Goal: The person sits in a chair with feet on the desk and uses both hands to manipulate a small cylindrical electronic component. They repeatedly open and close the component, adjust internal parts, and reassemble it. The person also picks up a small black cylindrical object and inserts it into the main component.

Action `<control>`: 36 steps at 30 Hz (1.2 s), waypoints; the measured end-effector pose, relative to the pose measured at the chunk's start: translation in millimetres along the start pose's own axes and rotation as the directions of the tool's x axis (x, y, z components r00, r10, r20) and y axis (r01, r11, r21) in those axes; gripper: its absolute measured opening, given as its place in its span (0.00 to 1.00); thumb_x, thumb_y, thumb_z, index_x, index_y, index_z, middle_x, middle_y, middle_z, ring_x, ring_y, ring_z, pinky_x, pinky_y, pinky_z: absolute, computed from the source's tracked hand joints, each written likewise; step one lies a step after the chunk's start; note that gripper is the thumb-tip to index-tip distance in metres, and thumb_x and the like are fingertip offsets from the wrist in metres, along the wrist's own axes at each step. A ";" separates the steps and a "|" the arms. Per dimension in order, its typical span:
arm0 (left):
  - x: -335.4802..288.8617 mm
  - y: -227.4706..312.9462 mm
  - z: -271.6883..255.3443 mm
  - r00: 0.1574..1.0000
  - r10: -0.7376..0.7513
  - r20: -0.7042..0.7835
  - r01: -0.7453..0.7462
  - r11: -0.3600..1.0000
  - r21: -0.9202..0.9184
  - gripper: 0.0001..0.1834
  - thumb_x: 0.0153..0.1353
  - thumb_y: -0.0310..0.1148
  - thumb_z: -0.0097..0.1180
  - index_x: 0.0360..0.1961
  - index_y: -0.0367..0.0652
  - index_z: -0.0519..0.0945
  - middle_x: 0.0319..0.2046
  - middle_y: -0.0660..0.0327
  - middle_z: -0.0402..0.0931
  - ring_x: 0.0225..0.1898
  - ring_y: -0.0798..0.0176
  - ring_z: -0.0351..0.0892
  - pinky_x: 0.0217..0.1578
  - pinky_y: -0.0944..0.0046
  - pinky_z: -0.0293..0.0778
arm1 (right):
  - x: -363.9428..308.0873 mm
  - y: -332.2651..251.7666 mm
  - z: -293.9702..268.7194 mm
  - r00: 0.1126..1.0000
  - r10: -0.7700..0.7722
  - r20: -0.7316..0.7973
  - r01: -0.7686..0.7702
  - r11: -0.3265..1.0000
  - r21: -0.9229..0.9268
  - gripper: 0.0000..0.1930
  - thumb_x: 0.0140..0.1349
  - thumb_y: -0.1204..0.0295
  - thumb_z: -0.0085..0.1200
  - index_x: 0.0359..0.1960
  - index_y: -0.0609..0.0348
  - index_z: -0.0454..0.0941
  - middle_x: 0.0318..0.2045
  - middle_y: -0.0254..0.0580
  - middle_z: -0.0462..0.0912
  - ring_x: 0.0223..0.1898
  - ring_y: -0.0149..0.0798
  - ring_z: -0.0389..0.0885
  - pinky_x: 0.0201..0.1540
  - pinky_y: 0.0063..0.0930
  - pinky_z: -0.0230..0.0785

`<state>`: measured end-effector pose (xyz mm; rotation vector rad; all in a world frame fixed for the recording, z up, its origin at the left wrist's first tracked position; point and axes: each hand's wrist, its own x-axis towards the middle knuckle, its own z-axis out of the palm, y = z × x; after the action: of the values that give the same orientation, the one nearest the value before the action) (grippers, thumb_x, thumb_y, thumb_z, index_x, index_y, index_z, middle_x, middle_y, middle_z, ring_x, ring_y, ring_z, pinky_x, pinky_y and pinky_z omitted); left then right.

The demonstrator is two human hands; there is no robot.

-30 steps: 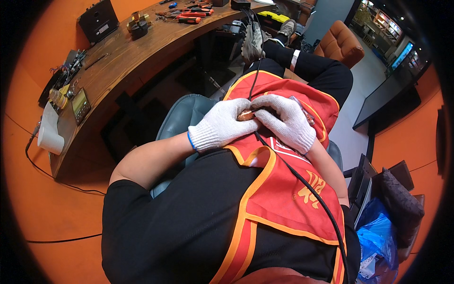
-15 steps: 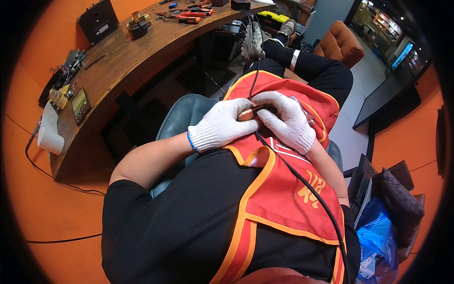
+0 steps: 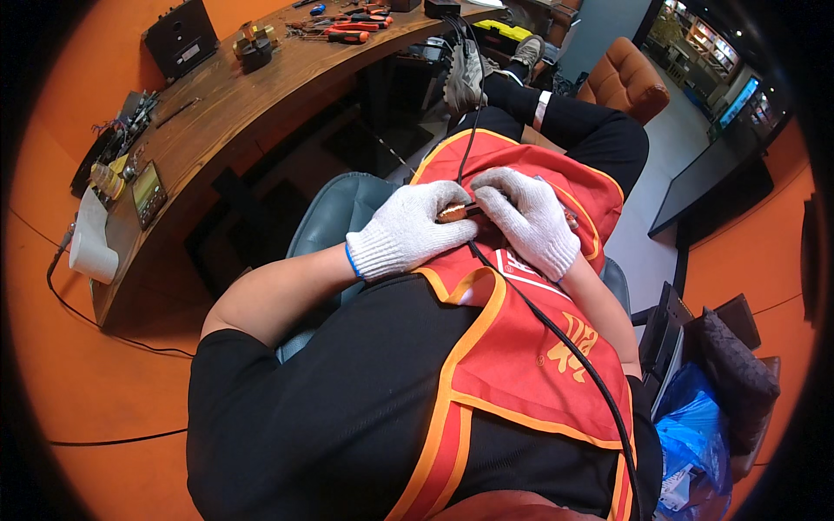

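Observation:
My left hand (image 3: 415,221), in a white knitted glove with a blue-edged cuff, is closed around a small copper-coloured coil (image 3: 453,214), which looks like wound wire. From its right end a dark, narrow part points toward my other hand. Gloved the same way, my right hand (image 3: 528,219) bends its fingers close to that dark end. Its thumb and whatever lies between the fingertips are hidden. Both hands rest over my lap on a red apron (image 3: 547,382) with yellow-orange edging. A black cable (image 3: 556,328) runs over the apron and passes under the hands.
Along the left curves a wooden desk (image 3: 234,108) with orange-handled tools (image 3: 347,36), a phone (image 3: 149,194) and a paper roll (image 3: 92,247). A brown padded chair (image 3: 623,80) stands ahead at right. A blue plastic bag (image 3: 693,425) lies at lower right.
My right hand has shifted slightly right, its fingertips now a little farther from the left hand. The left hand stays on the copper coil, almost still.

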<state>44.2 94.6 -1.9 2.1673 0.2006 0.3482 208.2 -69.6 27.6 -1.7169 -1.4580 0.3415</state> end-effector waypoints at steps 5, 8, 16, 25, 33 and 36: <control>2.5 -3.1 0.2 0.999 0.022 0.024 -0.019 0.994 -0.111 0.28 0.65 0.45 0.69 0.58 0.35 0.85 0.49 0.47 0.89 0.51 0.53 0.90 0.57 0.57 0.81 | -0.9 1.5 -2.5 0.989 -0.112 0.096 0.114 0.994 -0.006 0.11 0.74 0.73 0.63 0.53 0.65 0.86 0.43 0.46 0.90 0.45 0.38 0.90 0.53 0.29 0.81; 3.2 -4.7 0.2 1.000 0.001 0.001 -0.001 0.985 -0.173 0.28 0.66 0.43 0.70 0.60 0.35 0.85 0.50 0.50 0.89 0.51 0.58 0.89 0.57 0.58 0.81 | 2.2 5.4 -0.4 0.978 -0.190 0.080 0.188 0.982 0.032 0.13 0.72 0.78 0.62 0.56 0.63 0.85 0.48 0.46 0.89 0.49 0.39 0.89 0.57 0.29 0.80; 0.5 -0.9 -2.1 0.999 -0.036 0.000 0.036 0.997 -0.075 0.26 0.65 0.49 0.70 0.52 0.36 0.86 0.42 0.47 0.89 0.43 0.54 0.90 0.49 0.56 0.81 | -2.0 0.2 -7.0 0.979 0.167 0.116 -0.184 0.972 0.149 0.15 0.74 0.71 0.57 0.58 0.64 0.83 0.43 0.44 0.88 0.40 0.29 0.83 0.46 0.22 0.75; 0.1 -1.9 0.9 0.998 0.010 -0.057 -0.011 1.000 -0.008 0.25 0.65 0.48 0.71 0.51 0.38 0.86 0.42 0.46 0.89 0.44 0.49 0.90 0.49 0.54 0.82 | -1.2 -1.2 -4.2 0.997 -0.044 0.057 0.038 0.994 0.107 0.16 0.71 0.70 0.62 0.56 0.66 0.85 0.39 0.43 0.89 0.38 0.31 0.85 0.46 0.24 0.78; 0.1 4.7 -2.1 0.999 0.004 -0.037 0.000 0.994 0.112 0.29 0.65 0.50 0.71 0.55 0.36 0.85 0.44 0.45 0.89 0.46 0.48 0.91 0.50 0.55 0.83 | -2.7 -4.5 -5.8 0.997 -0.019 0.070 0.015 0.999 0.046 0.14 0.73 0.73 0.61 0.57 0.65 0.84 0.48 0.47 0.90 0.48 0.34 0.88 0.54 0.26 0.79; 0.5 2.4 -3.5 0.999 -0.012 -0.031 0.012 1.000 -0.001 0.29 0.65 0.50 0.71 0.56 0.35 0.85 0.43 0.46 0.89 0.45 0.51 0.91 0.51 0.56 0.83 | -0.7 0.5 -4.8 0.990 -0.139 0.028 0.139 0.990 -0.015 0.13 0.74 0.74 0.61 0.56 0.65 0.84 0.50 0.47 0.89 0.48 0.35 0.88 0.55 0.27 0.80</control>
<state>43.6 96.1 2.1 2.1602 0.2308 0.3759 211.5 -72.2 30.0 -1.6191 -1.5948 0.2786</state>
